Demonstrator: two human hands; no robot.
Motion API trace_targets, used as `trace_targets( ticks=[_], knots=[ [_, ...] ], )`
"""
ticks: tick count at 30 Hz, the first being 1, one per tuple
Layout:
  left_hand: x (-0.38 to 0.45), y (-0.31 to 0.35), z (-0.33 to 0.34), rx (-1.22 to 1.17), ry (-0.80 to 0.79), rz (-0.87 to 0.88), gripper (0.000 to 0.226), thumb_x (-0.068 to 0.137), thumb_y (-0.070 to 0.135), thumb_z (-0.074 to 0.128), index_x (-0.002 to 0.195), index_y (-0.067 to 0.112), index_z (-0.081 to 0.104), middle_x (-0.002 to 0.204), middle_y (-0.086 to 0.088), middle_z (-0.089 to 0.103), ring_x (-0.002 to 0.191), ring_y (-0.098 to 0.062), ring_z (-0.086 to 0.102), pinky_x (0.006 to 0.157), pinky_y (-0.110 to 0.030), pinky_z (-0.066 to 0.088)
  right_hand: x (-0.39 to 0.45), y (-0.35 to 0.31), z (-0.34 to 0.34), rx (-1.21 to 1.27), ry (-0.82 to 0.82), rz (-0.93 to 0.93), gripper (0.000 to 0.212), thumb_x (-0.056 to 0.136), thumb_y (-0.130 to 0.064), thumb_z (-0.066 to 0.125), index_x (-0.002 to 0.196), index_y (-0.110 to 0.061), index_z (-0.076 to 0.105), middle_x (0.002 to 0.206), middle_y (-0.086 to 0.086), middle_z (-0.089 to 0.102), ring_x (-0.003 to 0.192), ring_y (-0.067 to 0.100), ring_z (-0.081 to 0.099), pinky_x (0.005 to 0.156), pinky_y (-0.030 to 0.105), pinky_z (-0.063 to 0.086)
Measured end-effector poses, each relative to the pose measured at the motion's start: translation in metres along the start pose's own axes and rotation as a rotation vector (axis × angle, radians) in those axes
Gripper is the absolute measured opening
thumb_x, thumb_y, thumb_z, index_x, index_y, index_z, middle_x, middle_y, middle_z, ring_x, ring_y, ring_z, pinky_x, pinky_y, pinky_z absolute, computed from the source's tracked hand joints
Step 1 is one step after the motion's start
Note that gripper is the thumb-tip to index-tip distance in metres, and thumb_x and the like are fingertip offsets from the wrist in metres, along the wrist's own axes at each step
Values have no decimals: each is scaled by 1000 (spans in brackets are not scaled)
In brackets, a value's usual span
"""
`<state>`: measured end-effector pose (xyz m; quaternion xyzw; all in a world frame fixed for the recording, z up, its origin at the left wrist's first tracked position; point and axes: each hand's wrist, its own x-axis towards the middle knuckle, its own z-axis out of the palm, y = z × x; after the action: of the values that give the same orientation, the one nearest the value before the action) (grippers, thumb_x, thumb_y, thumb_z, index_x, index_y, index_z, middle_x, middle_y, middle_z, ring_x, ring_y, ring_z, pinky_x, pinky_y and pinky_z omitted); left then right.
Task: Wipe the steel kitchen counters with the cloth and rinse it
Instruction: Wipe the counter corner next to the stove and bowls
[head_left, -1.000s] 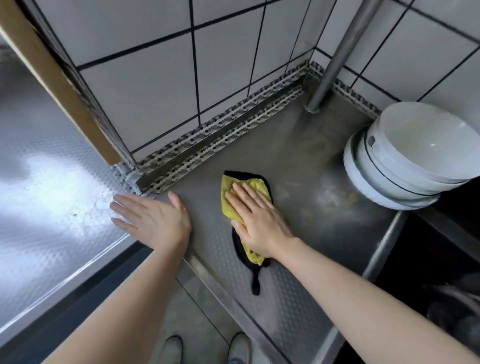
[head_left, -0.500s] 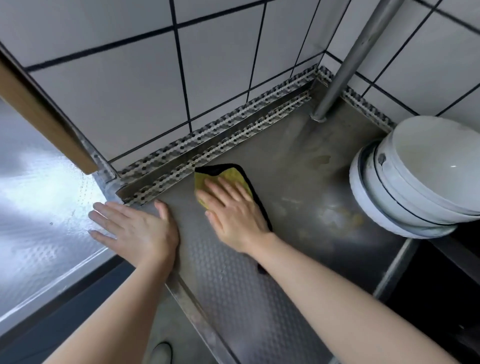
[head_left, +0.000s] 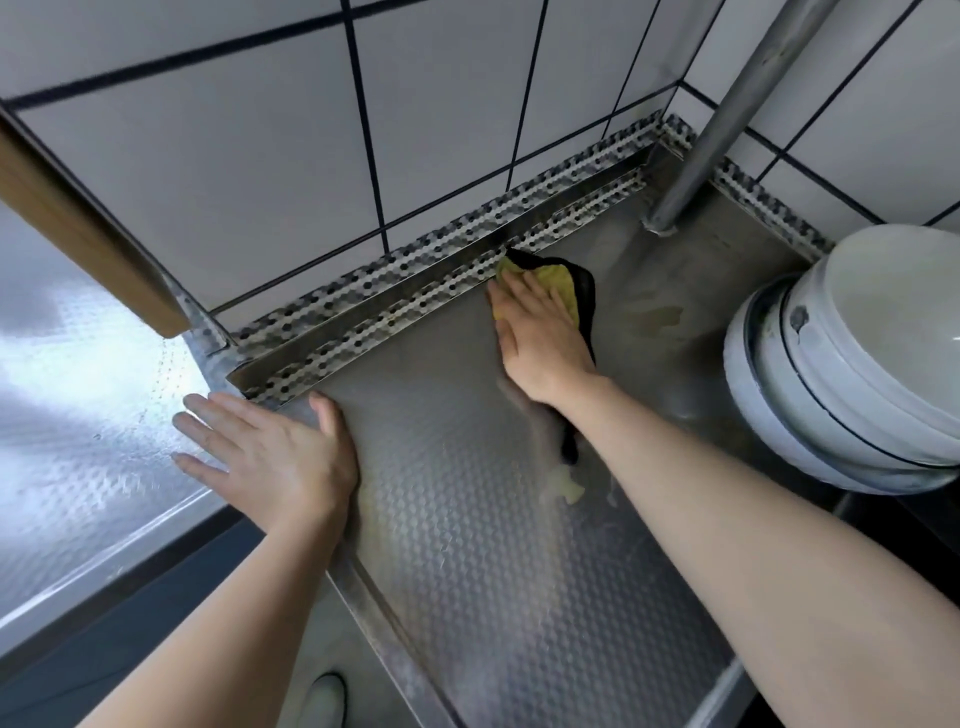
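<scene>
A yellow cloth with a black edge (head_left: 563, 283) lies flat on the dimpled steel counter (head_left: 467, 519), close to the back rail by the tiled wall. My right hand (head_left: 537, 332) presses down on it with straight fingers and covers most of it. A black tail of the cloth trails back under my right wrist. My left hand (head_left: 270, 457) rests flat and spread on the counter's left front corner. A yellowish smear (head_left: 657, 317) shows on the steel just right of the cloth.
A stack of white bowls (head_left: 852, 364) stands on its side at the counter's right end. A steel post (head_left: 727, 114) rises from the back right corner. A second steel surface (head_left: 78, 415) adjoins on the left, under a wooden edge (head_left: 78, 228).
My right hand has pushed the cloth away from me and to the right, up to the back rail. My left hand has stayed on the counter's corner.
</scene>
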<state>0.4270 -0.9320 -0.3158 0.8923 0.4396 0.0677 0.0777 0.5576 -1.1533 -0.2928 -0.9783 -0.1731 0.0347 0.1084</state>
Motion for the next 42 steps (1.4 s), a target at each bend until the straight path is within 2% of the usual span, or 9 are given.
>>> trace_targets(
  ticks=[5,9,13,20,26,30,33,37,42],
  knots=[
    [0,0,-1,10,5,6,90,86,57,26,149,-7,15,158,-25,15,147,-37,9,117,-56,7,29,47,-9,-35,90,338,61,102,-35,29,155,-11,14,164,8,12,150,29,8,122,43,4],
    [-1,1,-2,13,-5,9,89,87,56,26,149,-7,13,158,-25,14,147,-37,7,117,-56,6,37,90,-23,-92,106,446,59,102,-36,25,154,-8,20,162,12,16,150,34,8,120,47,0],
    [-1,1,-2,-13,14,16,86,89,52,34,148,-7,15,157,-27,17,146,-40,11,116,-57,7,23,124,-27,-17,150,659,60,103,-34,26,154,-5,17,162,17,13,150,35,6,122,45,3],
    [-1,2,-5,-28,1,11,86,87,53,33,148,-5,17,156,-27,18,146,-41,11,116,-58,7,-22,90,-16,27,125,936,66,99,-46,31,154,-11,19,159,27,7,147,43,5,119,52,3],
    [-1,3,-7,-43,-11,4,85,87,53,35,149,-3,17,157,-26,17,146,-40,9,116,-58,6,-45,46,6,-62,136,854,77,95,-53,33,150,0,22,155,36,12,145,48,7,119,56,-2],
    [0,4,-6,-38,-11,8,85,87,52,34,149,-4,17,157,-26,17,146,-40,9,116,-58,6,-16,88,-8,-84,167,790,83,97,-55,29,149,10,17,155,36,11,146,47,7,120,52,1],
    [0,3,-4,-29,-11,10,85,87,52,35,149,-3,17,157,-25,16,147,-39,8,116,-57,5,-1,121,-14,-23,200,741,75,101,-45,30,147,13,19,155,36,11,147,45,7,121,50,1],
    [1,3,-2,-22,-3,11,85,86,52,33,149,-3,17,157,-25,17,147,-39,9,116,-58,6,-3,134,-11,19,272,745,62,103,-34,30,149,7,23,156,33,15,146,44,12,121,47,3],
    [1,2,-3,-36,2,8,86,84,53,30,148,-3,18,156,-26,19,146,-40,11,116,-59,7,-26,109,-8,-18,177,798,55,102,-37,27,153,-17,26,160,22,14,147,41,11,120,50,4]
  ],
)
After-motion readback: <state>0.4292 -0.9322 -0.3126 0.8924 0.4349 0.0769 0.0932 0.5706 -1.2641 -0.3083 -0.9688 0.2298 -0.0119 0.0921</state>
